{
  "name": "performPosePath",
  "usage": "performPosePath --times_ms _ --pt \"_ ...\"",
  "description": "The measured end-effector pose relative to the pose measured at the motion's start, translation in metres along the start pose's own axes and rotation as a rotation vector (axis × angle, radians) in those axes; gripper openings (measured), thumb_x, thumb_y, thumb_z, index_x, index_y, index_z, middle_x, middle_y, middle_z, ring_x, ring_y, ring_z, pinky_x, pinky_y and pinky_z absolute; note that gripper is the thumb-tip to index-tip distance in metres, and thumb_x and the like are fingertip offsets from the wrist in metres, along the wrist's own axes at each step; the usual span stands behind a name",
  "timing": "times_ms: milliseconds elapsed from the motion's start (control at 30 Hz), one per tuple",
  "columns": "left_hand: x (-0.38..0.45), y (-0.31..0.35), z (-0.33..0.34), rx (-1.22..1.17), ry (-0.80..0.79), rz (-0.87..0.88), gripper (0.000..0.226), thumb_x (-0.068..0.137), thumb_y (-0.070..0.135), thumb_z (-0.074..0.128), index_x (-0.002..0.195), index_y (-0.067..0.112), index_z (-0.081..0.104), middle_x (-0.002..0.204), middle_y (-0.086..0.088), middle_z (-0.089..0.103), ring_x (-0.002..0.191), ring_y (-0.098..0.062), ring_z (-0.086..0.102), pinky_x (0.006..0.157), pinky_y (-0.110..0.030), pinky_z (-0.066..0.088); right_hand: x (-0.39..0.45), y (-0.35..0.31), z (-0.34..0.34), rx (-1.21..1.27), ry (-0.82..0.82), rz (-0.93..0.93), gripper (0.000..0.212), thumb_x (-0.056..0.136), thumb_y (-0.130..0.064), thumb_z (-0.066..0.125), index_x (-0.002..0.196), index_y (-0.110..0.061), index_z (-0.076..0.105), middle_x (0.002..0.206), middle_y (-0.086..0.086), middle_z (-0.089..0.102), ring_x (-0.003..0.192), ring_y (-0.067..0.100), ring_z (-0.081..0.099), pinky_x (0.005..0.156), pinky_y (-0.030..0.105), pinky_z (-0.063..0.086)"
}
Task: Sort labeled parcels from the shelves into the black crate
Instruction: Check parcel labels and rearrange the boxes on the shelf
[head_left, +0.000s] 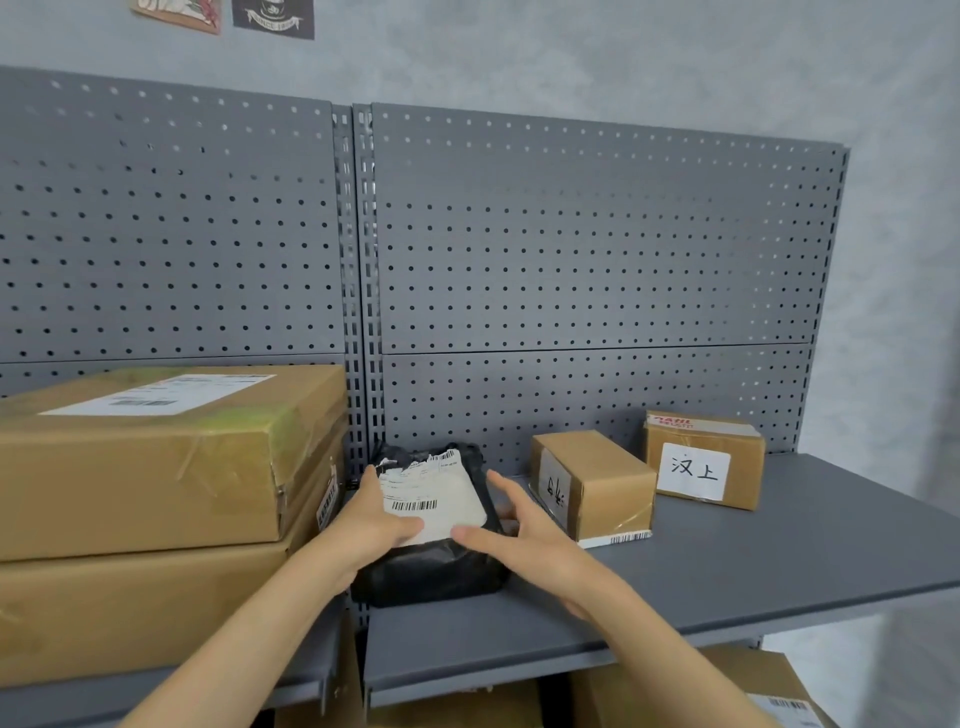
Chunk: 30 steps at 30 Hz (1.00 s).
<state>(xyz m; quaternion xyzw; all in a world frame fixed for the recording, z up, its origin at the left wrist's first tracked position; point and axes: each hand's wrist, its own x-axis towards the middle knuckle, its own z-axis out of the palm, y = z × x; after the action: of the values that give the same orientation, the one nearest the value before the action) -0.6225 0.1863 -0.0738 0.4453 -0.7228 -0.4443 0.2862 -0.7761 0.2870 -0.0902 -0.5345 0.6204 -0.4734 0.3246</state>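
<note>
A black plastic-wrapped parcel (431, 566) with a white shipping label lies on the grey shelf (727, 561). My left hand (371, 519) rests on its left side, thumb across the label. On the parcel's right side is my right hand (524, 530), thumb on the top front edge and fingers spread along the flank. Both hands touch the parcel, which sits flat on the shelf. The black crate is out of view.
Two large stacked cardboard boxes (156, 467) stand close on the left. A small brown box (592, 483) sits just right of my right hand, and another box with a handwritten label (706, 460) stands further right. More boxes (753, 686) fill the shelf below.
</note>
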Motion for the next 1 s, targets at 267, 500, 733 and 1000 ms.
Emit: performPosePath --times_ms 267,500,733,1000 --pt "0.006 0.012 0.007 0.273 0.129 0.026 0.087 0.086 0.028 0.06 0.149 0.017 0.002 0.157 -0.01 0.005 0.144 -0.027 0.006 0.116 -0.044 0.013 0.012 -0.004 -0.06 -0.368 0.707 -0.292 0.037 0.079 -0.023 0.07 0.114 -0.02 0.057 0.111 0.0 0.051 0.108 0.016 0.048 0.092 0.029 0.043" --pt "0.006 0.025 0.024 0.335 0.124 0.138 0.085 0.085 0.029 0.06 0.148 0.017 0.005 0.157 -0.01 0.007 0.144 -0.028 0.001 0.114 -0.043 0.011 0.011 0.011 -0.091 -0.659 0.987 -0.186 0.049 0.072 -0.029 0.072 0.118 -0.023 0.057 0.118 0.009 0.05 0.113 0.031 0.038 0.093 0.035 0.032" --pt "0.005 0.033 0.029 0.313 0.114 0.162 0.08 0.086 0.027 0.059 0.148 0.02 0.009 0.156 -0.008 0.012 0.144 -0.026 0.002 0.114 -0.043 0.012 0.01 0.027 -0.142 -0.653 0.446 0.236 0.092 0.062 -0.05 0.079 0.139 -0.039 0.031 0.146 0.01 0.026 0.138 0.032 0.013 0.112 0.047 0.016" --pt "0.001 0.043 0.038 0.257 0.08 0.239 0.078 0.087 0.03 0.061 0.148 0.02 0.014 0.154 -0.008 0.016 0.143 -0.024 0.009 0.113 -0.041 0.015 0.006 0.022 -0.142 -0.191 0.502 0.087 0.065 0.062 -0.034 0.084 0.12 -0.028 0.054 0.123 0.001 0.053 0.112 0.019 0.052 0.093 0.036 0.046"
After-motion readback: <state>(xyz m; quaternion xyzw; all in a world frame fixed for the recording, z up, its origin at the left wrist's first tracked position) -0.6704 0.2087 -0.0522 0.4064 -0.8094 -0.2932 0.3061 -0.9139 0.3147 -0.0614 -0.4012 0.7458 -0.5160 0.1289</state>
